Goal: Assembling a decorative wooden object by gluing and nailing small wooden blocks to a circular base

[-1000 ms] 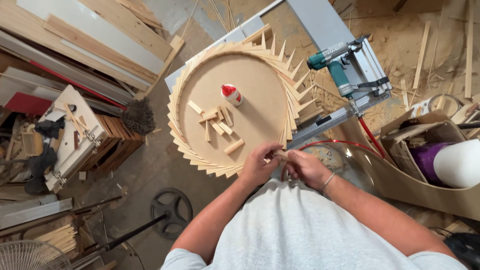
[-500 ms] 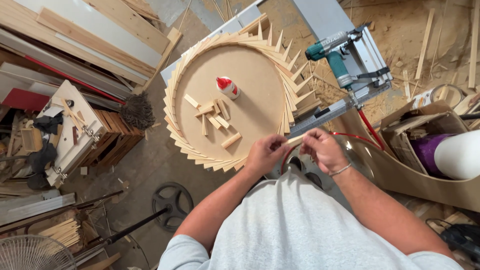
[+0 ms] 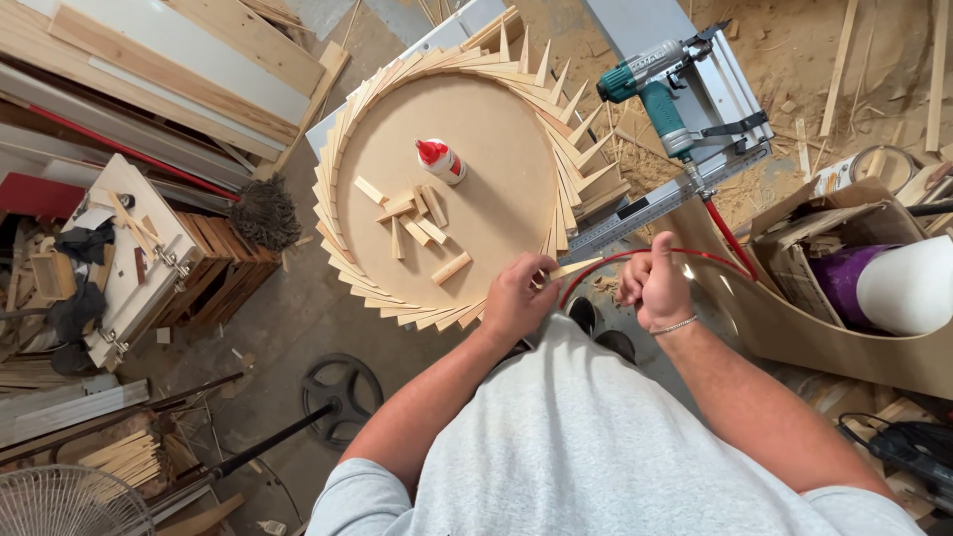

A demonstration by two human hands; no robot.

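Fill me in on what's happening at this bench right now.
A person leans over a round wooden disc ringed with overlapping thin wood slats. The left hand holds a slim wooden slat at the disc's near edge; the right hand is raised beside it, thumb up, holding nothing visible. A glue bottle and loose wood blocks lie on the disc; a nail gun rests beyond.

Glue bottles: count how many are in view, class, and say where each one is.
1: the glue bottle lies on the round board, above the loose wood blocks. Clutter may hide others.

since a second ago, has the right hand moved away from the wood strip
Yes. The right hand has pulled off to the right, away from the disc rim; only the left hand holds the wood strip.
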